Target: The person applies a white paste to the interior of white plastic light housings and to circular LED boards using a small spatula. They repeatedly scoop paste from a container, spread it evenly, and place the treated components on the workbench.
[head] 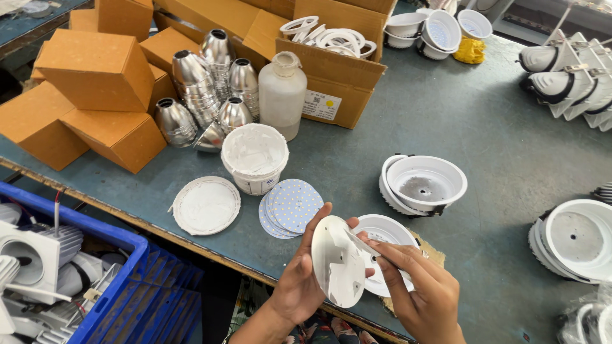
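Observation:
My left hand (298,280) holds a white round disc (338,262) up on edge, its back face with small holes turned toward me. My right hand (424,290) holds a thin white stick-like tool (363,242) with its tip against the disc's face. Just behind the disc lies a white lamp housing (386,232) on a scrap of cardboard. A fanned stack of round LED boards (292,207) rests to the left of my hands, next to a white tub of paste (255,157) and its lid (206,205).
More white housings (424,183) (577,239) sit on the grey-green table (497,127). Shiny metal reflectors (207,95), a plastic bottle (282,94) and cardboard boxes (95,76) crowd the back left. A blue crate (127,280) of parts stands beyond the table's near edge.

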